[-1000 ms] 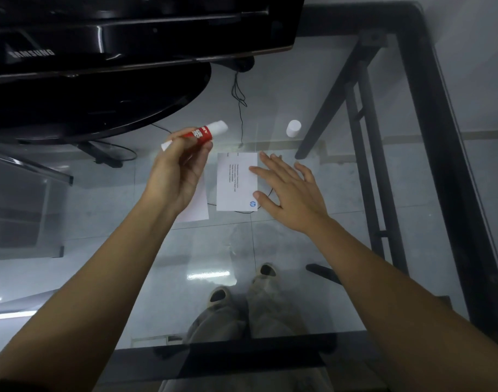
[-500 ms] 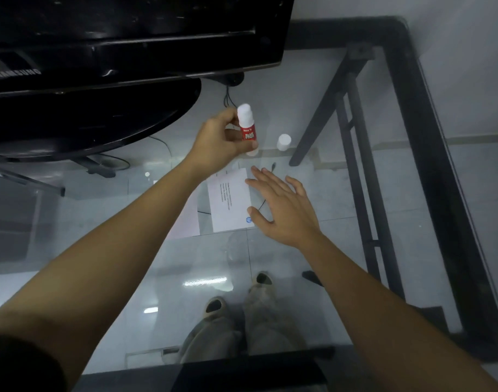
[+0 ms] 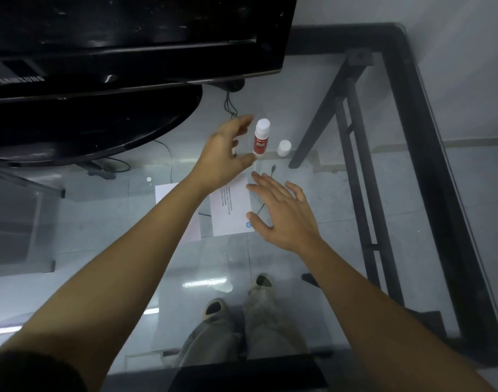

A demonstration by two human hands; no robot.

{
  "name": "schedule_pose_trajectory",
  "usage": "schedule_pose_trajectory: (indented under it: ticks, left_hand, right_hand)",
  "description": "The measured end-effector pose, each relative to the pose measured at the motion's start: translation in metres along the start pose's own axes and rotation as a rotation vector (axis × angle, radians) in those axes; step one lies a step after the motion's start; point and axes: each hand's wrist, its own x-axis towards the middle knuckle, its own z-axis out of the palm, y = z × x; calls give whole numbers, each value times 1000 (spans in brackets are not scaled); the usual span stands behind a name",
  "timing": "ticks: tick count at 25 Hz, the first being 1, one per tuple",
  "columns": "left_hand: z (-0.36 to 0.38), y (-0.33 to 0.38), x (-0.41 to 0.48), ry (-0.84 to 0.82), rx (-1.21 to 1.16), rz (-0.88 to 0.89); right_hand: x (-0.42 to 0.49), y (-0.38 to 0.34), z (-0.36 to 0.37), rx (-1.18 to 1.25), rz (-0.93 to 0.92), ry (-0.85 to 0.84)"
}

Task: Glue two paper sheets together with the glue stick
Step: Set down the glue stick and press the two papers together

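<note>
The glue stick (image 3: 261,136) stands upright on the glass desk (image 3: 312,114), just beyond the far edge of the printed sheet (image 3: 232,209). The left hand (image 3: 226,157) is beside it, fingers (image 3: 243,120) spread open and curved around its left side, gripping nothing; whether the thumb touches the base is unclear. The right hand (image 3: 283,215) lies flat, fingers (image 3: 263,188) splayed, on the printed sheet's right edge. A blank sheet (image 3: 164,190) lies partly under the left forearm. The white cap (image 3: 284,147) stands right of the stick.
</note>
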Motion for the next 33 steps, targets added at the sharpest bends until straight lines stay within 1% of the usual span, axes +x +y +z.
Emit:
schedule_pose_trajectory:
  ticks: [1,3,4,7,10,18,21,24,27,31,33]
  left_hand:
    - [-5,-3,-8,53,9,-6]
    - [-16,-16,-27,110,139,-9]
    - [-21,-24,-36,88,234,-23]
    - [-30,-40,-58,-62,487,-128]
    - [-29,-39,-68,-122,628,-168]
    - [-18,-23,-60,-176,541,-261]
    - [-12,-17,-63,-159,422,-275]
    - [-6,-11,-71,-91,336,-232]
    - [-2,-12,-80,-15,278,-220]
    - [0,-19,-83,18,213,-192]
    - [1,-22,-81,42,219,-199]
  right_hand:
    - [0,0,0,-6,3,-7]
    - [0,0,-1,-6,6,-16]
    - [0,0,0,-2,6,-19]
    - [-1,1,0,-11,5,-21]
    - [0,0,0,-6,6,-25]
    - [0,1,1,-21,-11,10]
    - [0,-1,0,-7,17,8]
    - [0,-4,-1,6,29,-18]
    - [3,-12,-6,127,96,-28]
    - [-3,-39,-13,412,318,116]
    - [-4,-49,-13,504,391,168]
